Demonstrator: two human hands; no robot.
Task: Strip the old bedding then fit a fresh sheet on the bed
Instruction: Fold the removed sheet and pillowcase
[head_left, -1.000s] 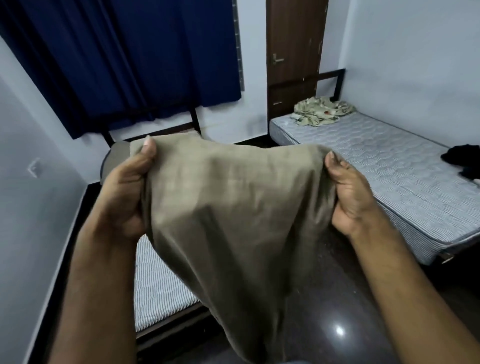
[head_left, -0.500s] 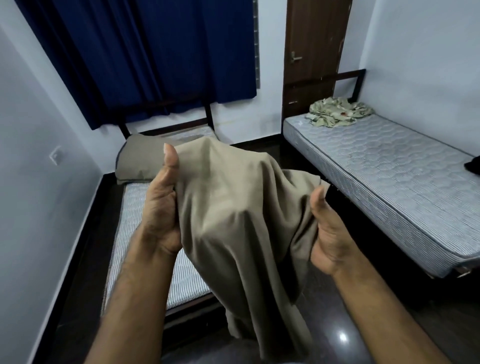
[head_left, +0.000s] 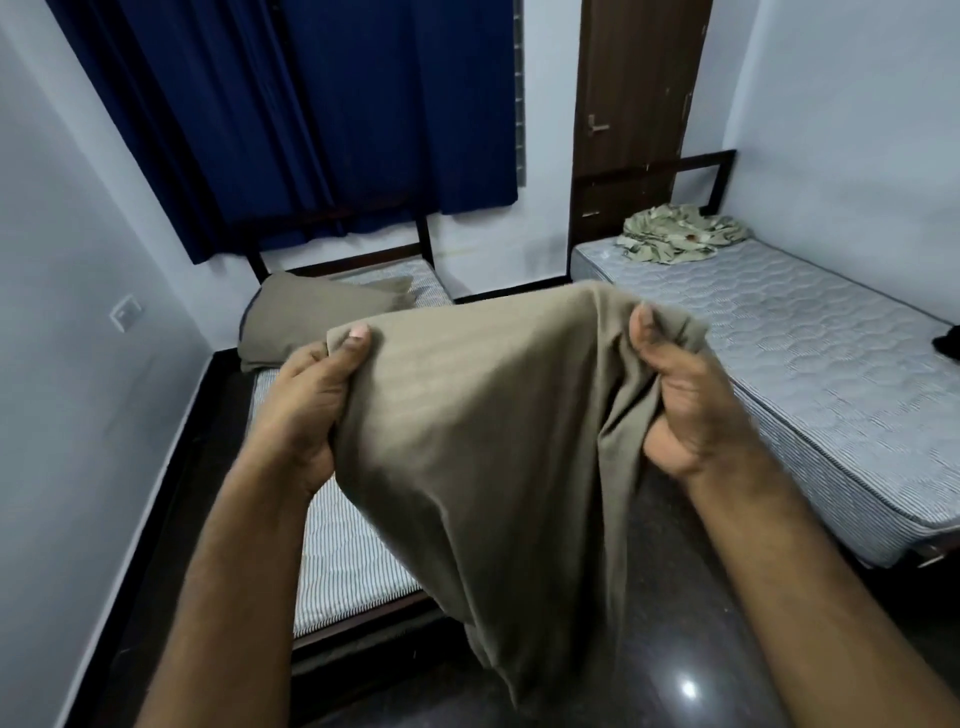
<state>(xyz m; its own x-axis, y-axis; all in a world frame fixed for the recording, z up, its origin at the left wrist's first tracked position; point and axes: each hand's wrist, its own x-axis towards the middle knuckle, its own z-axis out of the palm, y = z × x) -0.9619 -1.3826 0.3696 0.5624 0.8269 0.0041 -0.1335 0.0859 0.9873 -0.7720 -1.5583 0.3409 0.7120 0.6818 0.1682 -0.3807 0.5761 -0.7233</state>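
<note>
A taupe sheet (head_left: 483, 431) hangs in front of me, bunched and draping down toward the dark floor. My left hand (head_left: 306, 400) grips its upper left edge, thumb on top. My right hand (head_left: 685, 395) grips a gathered fold at its upper right. Behind the sheet lies the left bed, its striped bare mattress (head_left: 348, 561) showing, with a taupe pillow (head_left: 317, 322) at the head. The sheet hides much of that bed's right side.
A second bed with a quilted bare mattress (head_left: 810, 364) stands at the right, a crumpled patterned cloth (head_left: 675, 239) at its head and a black item (head_left: 948, 340) at its right edge. Blue curtains (head_left: 322, 114) and a brown door (head_left: 634, 104) fill the back wall. Glossy dark floor (head_left: 675, 649) lies between the beds.
My hands have moved apart again and lowered a little, stretching the sheet's top edge wider. The view has shifted, so the left bed's pillow shows more fully.
</note>
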